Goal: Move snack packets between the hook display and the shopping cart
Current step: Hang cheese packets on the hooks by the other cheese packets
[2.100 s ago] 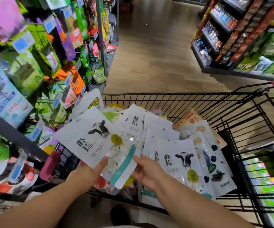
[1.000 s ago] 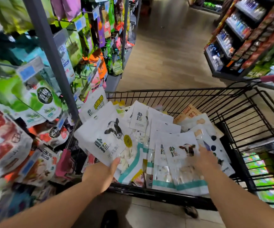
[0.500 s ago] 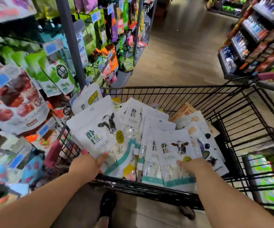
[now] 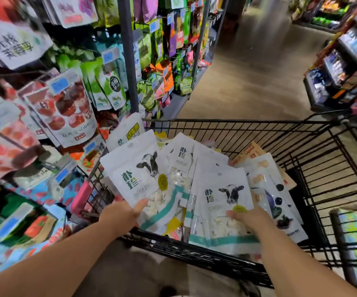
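Observation:
My left hand (image 4: 122, 215) grips the lower edge of a white snack packet with a cow picture (image 4: 139, 174), holding it tilted above the left side of the black wire shopping cart (image 4: 237, 121). My right hand (image 4: 249, 218) holds a second white cow packet (image 4: 220, 189) at its lower right, thumb on its front, fingers hidden. That packet lies on a heap of several white and blueberry packets (image 4: 278, 202) in the cart. The hook display (image 4: 70, 103), full of hanging packets, stands directly to the left of the cart.
A dark upright post (image 4: 128, 61) divides the display panels. The wooden aisle floor (image 4: 248, 71) stretches ahead of the cart. Shelves of goods (image 4: 344, 61) stand at the right. Pink corner guards (image 4: 81, 196) mark the cart's left edge.
My right hand let go of the packet it shared with the left, reached into the cart and took hold of another cow packet. The view swung left toward the hook display.

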`<state>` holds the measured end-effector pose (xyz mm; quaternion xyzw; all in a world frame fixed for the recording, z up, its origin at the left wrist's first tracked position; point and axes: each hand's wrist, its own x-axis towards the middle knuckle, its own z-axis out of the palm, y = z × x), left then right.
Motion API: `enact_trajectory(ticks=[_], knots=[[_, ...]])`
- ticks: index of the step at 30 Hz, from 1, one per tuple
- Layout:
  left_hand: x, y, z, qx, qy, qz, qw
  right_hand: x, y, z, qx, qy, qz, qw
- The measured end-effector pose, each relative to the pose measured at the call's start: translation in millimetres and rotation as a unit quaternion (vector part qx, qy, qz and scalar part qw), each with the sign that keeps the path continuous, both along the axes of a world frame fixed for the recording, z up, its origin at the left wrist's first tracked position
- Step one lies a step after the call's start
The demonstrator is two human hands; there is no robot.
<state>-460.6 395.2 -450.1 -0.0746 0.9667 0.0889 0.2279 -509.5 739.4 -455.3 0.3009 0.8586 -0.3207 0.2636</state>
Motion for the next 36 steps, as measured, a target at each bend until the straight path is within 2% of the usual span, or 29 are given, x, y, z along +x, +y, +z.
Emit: enact_trajectory(ticks=[2, 4, 5, 7, 8, 10, 11, 13, 14, 15, 17, 20, 24, 27, 30, 33, 36], knots=[[10.5, 2.2, 8.4, 0.013, -0.002, 0.042, 0.999, 8.1, -7.0, 4.0, -0.034, 0.051, 0.017, 0.998], [19.7, 2.5, 11.9, 0.008, 0.01, 0.012, 1.0, 14.5, -12.9, 5.4, -0.05, 0.083, 0.03, 0.995], [26.0, -1.5, 9.3, 0.029, 0.023, -0.029, 0.999, 19.6, -18.4, 8.3, -0.06, 0.096, 0.029, 0.993], [35.8, -13.0, 4.2, 0.011, 0.046, -0.115, 0.992, 30.5, -26.8, 10.0, -0.095, 0.126, 0.01, 0.987], [37.0, -18.3, 1.2, 0.019, 0.018, -0.102, 0.994, 35.7, -30.1, 9.0, -0.114, 0.145, -0.006, 0.983], [46.1, -20.0, -1.3, 0.022, 0.074, -0.136, 0.988, 47.1, -39.0, 8.3, -0.157, 0.188, -0.035, 0.969], [51.1, -20.4, -1.1, -0.019, 0.048, -0.167, 0.985, 52.5, -44.1, 9.5, -0.173, 0.208, -0.047, 0.962], [62.7, -17.4, -1.2, -0.015, 0.015, -0.169, 0.985, 62.0, -52.1, 11.8, -0.188, 0.23, -0.066, 0.953], [65.5, -16.1, 3.7, -0.008, -0.066, -0.13, 0.989, 67.1, -54.3, 13.3, -0.196, 0.231, -0.072, 0.95], [69.0, -16.8, 4.8, 0.004, -0.082, -0.119, 0.99, 72.0, -56.3, 16.1, -0.206, 0.234, -0.076, 0.947], [79.4, -17.7, 11.4, 0.038, -0.083, -0.098, 0.991, 79.5, -55.9, 15.4, -0.215, 0.234, -0.09, 0.944], [88.1, -27.6, 0.5, 0.1, -0.095, -0.011, 0.99, 83.8, -57.1, 19.3, -0.269, 0.217, -0.124, 0.93], [97.2, -36.2, -7.1, 0.194, -0.074, 0.113, 0.972, 73.6, -75.8, 34.6, -0.315, 0.203, -0.09, 0.923], [103.6, -39.7, 6.2, 0.296, -0.026, 0.222, 0.929, 58.4, -96.8, 47.4, -0.32, 0.204, -0.052, 0.924], [108.4, -45.2, 38.2, 0.33, 0.014, 0.262, 0.907, 42.7, -121.8, 62.0, -0.341, 0.204, -0.002, 0.918], [118.5, -51.6, 60.5, 0.369, 0.066, 0.325, 0.868, 32.9, -151.3, 72.1, -0.347, 0.211, 0.063, 0.912], [130.9, -57.0, 79.7, 0.425, 0.113, 0.396, 0.806, 32.9, -184.3, 84.0, -0.375, 0.212, 0.112, 0.895]])
